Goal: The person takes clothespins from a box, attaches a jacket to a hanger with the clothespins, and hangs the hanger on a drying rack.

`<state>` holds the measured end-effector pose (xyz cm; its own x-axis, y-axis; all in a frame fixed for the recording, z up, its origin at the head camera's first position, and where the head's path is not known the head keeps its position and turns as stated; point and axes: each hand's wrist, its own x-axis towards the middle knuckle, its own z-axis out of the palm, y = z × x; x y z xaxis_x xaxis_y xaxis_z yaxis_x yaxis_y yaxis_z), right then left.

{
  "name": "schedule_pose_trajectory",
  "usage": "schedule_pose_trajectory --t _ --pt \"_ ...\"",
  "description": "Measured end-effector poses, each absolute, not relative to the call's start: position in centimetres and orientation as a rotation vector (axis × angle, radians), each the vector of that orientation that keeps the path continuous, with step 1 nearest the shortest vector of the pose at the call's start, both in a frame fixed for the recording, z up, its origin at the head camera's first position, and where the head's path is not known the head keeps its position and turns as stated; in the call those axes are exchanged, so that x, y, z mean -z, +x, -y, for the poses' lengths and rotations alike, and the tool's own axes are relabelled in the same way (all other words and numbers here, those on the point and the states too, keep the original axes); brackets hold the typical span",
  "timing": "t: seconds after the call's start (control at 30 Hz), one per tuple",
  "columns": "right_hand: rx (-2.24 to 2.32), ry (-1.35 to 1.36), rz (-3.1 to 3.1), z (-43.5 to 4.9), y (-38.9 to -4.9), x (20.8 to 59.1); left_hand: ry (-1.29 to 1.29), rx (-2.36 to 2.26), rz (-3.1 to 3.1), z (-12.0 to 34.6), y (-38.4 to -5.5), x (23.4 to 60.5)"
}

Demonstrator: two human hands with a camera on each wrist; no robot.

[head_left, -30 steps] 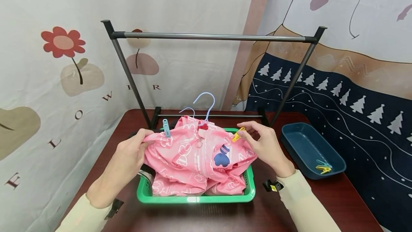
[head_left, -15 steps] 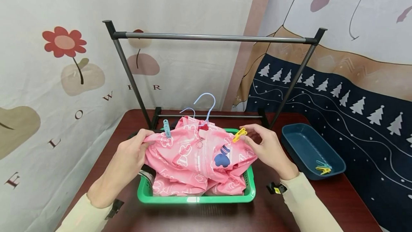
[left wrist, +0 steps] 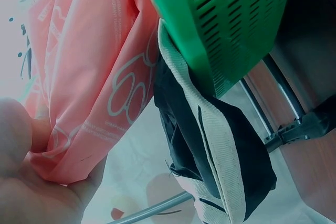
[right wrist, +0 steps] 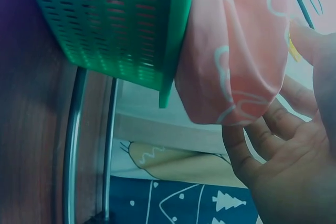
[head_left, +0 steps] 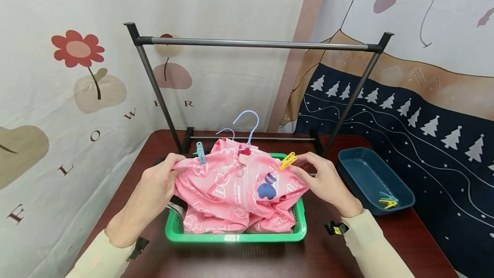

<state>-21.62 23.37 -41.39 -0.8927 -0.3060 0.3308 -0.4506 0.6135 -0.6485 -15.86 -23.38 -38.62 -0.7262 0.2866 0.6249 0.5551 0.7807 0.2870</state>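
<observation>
A pink jacket [head_left: 220, 188] with white line prints and a blue bear patch lies over the green basket [head_left: 235, 238], with a lilac hanger [head_left: 252, 130] rising from its collar. My left hand [head_left: 150, 194] pinches the shoulder at its left end; the left wrist view shows the cloth between thumb and fingers. A blue clothespin [head_left: 200, 152] grips the left shoulder, a yellow clothespin [head_left: 287, 161] the right one. Next to the yellow clothespin is my right hand [head_left: 328, 181], fingers loosely spread and fingertips at the jacket's right edge [right wrist: 236, 77].
Behind the basket stands a grey metal rack [head_left: 254, 43] with a bare top bar. A second hanger hook [head_left: 227, 131] shows behind the jacket. A black garment with pale trim [left wrist: 210, 145] hangs out at the basket's left. At right, a dark blue tray [head_left: 370, 175] holds several clothespins [head_left: 387, 202].
The right thumb and fingers have let go of the yellow clothespin and drawn slightly right; it stays on the jacket. The left hand keeps its hold.
</observation>
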Motion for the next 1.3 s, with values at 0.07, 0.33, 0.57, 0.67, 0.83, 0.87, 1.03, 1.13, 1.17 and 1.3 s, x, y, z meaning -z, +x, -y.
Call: schedule_pose_trajectory --t 0.07,0.33,0.57,0.67,0.83,0.87,1.03,1.13,1.17,1.3 --pt "-1.14 0.629 2.66 -23.5 -21.6 41.5 -0.626 0.627 2.399 23.4 -15.9 38.6" --pt "-1.152 0.646 2.687 -23.7 -21.5 42.0 -0.618 0.627 2.411 23.3 -15.9 38.6" --pt "-1.204 0.679 2.678 -23.6 -21.5 42.4 -0.623 0.616 2.411 23.4 -15.7 38.6" --pt "-1.232 0.692 2.672 -23.5 -21.5 42.5 -0.623 0.607 2.404 23.4 -15.8 38.6" --pt "-1.236 0.689 2.679 -23.4 -21.5 42.7 -0.616 0.594 2.398 23.5 -15.9 38.7" --pt "-1.232 0.687 2.681 -23.4 -21.5 42.7 -0.615 0.591 2.397 23.5 -15.9 38.7" --pt "-1.237 0.677 2.687 -23.3 -21.4 42.8 -0.622 0.595 2.384 23.4 -15.7 38.7" --pt "-1.248 0.674 2.684 -23.1 -21.3 42.9 -0.625 0.6 2.379 23.4 -15.7 38.6" --pt "-1.253 0.673 2.684 -23.1 -21.3 42.9 -0.625 0.602 2.377 23.4 -15.7 38.6" --pt "-1.254 0.68 2.677 -23.0 -21.4 43.1 -0.621 0.6 2.384 23.3 -15.7 38.6"
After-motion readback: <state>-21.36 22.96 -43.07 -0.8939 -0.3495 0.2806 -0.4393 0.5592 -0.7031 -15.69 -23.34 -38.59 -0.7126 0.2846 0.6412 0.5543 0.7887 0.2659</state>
